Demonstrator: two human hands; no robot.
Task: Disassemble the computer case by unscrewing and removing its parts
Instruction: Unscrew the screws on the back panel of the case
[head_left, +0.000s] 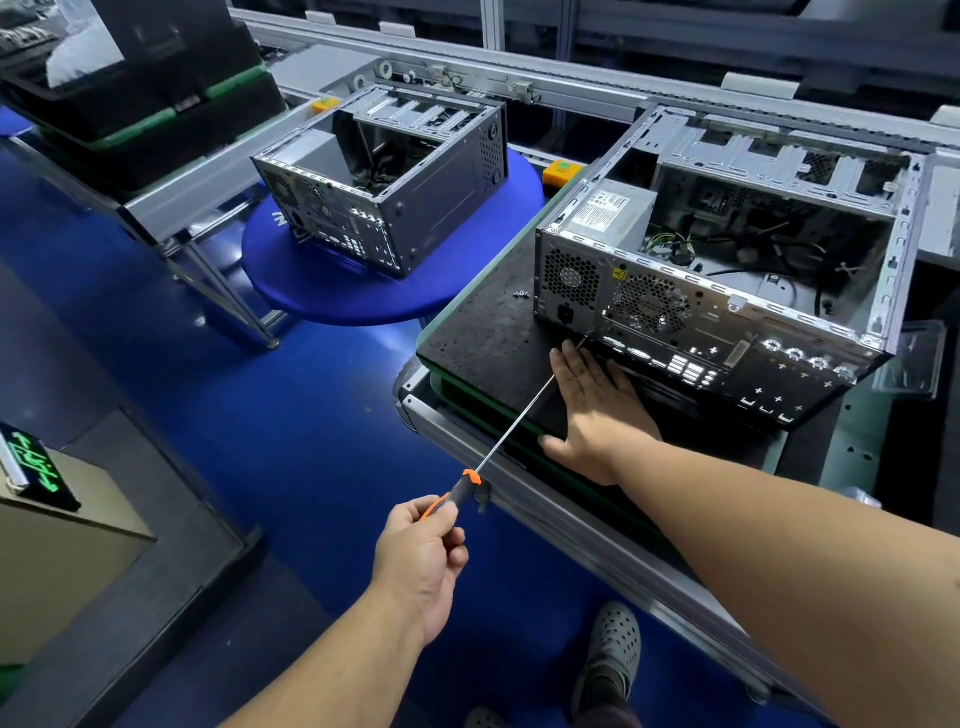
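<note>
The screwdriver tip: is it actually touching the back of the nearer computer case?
Touching. In the head view the screwdriver, gripped by the left hand, runs up until its tip meets the rear panel of the computer case, with no gap showing.

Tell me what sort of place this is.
Probably a factory or recycling line for taking computers apart. An opened computer case sits on a black pad at an aluminium-framed workbench, a second stripped case waits on a blue round stand, and a conveyor rail runs behind them.
</note>
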